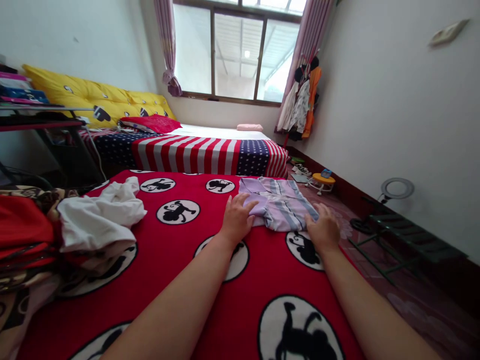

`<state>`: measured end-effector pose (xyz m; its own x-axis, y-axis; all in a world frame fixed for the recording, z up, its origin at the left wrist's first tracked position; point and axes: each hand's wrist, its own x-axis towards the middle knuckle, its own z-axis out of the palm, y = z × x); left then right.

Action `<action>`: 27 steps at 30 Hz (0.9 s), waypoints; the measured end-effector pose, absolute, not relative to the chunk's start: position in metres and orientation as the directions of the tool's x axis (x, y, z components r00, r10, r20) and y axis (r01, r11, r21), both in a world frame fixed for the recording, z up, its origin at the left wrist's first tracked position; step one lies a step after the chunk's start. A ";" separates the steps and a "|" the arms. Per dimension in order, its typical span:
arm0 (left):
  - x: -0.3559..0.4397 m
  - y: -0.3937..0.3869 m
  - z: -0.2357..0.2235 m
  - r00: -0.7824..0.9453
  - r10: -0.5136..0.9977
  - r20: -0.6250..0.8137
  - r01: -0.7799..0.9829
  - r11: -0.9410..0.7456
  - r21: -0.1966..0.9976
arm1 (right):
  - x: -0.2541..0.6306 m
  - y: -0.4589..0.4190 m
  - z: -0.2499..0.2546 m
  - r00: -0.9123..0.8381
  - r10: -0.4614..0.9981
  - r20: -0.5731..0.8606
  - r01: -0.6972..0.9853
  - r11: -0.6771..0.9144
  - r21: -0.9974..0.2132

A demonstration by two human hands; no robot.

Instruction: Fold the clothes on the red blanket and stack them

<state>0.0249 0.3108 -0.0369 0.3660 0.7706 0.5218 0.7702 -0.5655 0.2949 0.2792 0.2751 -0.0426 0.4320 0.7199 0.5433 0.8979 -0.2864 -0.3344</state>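
Note:
A lilac and grey striped garment (pixel 283 207), seemingly a folded shirt, lies flat on the red blanket (pixel 210 310) with black figures in white circles. At its left edge my left hand (pixel 237 219) rests with fingers apart, thumb and fingertips touching the lilac cloth. Along the right edge, my right hand (pixel 324 227) lies with its fingers spread against the striped fabric. Neither hand visibly grips the cloth. A crumpled white cloth (pixel 101 212) sits to the left on the blanket, away from both hands.
Red and patterned clothes (pixel 24 235) are heaped at the far left beside a dark desk (pixel 56 125). Behind stands a bed with a flag-patterned cover (pixel 187 152). On the right floor are a green folding stool (pixel 416 237), a ring light (pixel 397 188) and an orange stool (pixel 323 180).

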 end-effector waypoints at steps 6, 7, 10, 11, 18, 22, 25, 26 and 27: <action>0.039 0.314 -0.034 0.503 0.702 0.504 0.701 -0.673 0.236 | 0.295 0.278 -0.045 0.619 0.698 0.359 0.763 -0.427 -0.484; 0.041 0.314 -0.034 0.504 0.706 0.497 0.708 -0.668 0.231 | 0.297 0.279 -0.046 0.614 0.709 0.346 0.763 -0.420 -0.492; 0.040 0.314 -0.034 0.471 0.725 0.503 0.733 -0.639 0.235 | 0.301 0.280 -0.047 0.616 0.713 0.336 0.758 -0.418 -0.501; 0.039 0.314 -0.034 0.460 0.731 0.504 0.740 -0.629 0.237 | 0.302 0.280 -0.047 0.627 0.704 0.335 0.750 -0.430 -0.502; 0.038 0.304 -0.031 0.418 0.711 0.565 0.737 -0.629 0.246 | 0.277 0.273 -0.034 0.399 0.709 0.582 0.916 -0.280 -0.286; 0.041 0.307 -0.041 0.388 0.861 0.328 0.833 -0.480 0.274 | 0.272 0.277 -0.040 0.333 0.908 0.254 0.939 -0.295 -0.175; 0.040 0.311 -0.046 0.373 0.907 0.195 0.866 -0.416 0.277 | 0.275 0.279 -0.044 0.419 0.901 0.112 0.901 -0.398 -0.174; 0.040 0.312 -0.046 0.372 0.906 0.204 0.862 -0.418 0.285 | 0.275 0.279 -0.044 0.432 0.888 0.157 0.897 -0.406 -0.174; 0.039 0.313 -0.046 0.357 0.904 0.235 0.858 -0.417 0.301 | 0.275 0.278 -0.044 0.432 0.871 0.236 0.900 -0.399 -0.175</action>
<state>0.0387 0.3125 -0.0461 0.3570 0.9041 0.2348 0.8578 -0.4168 0.3008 0.2754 0.2782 -0.0436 0.4317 0.8707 0.2358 0.9001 -0.3990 -0.1747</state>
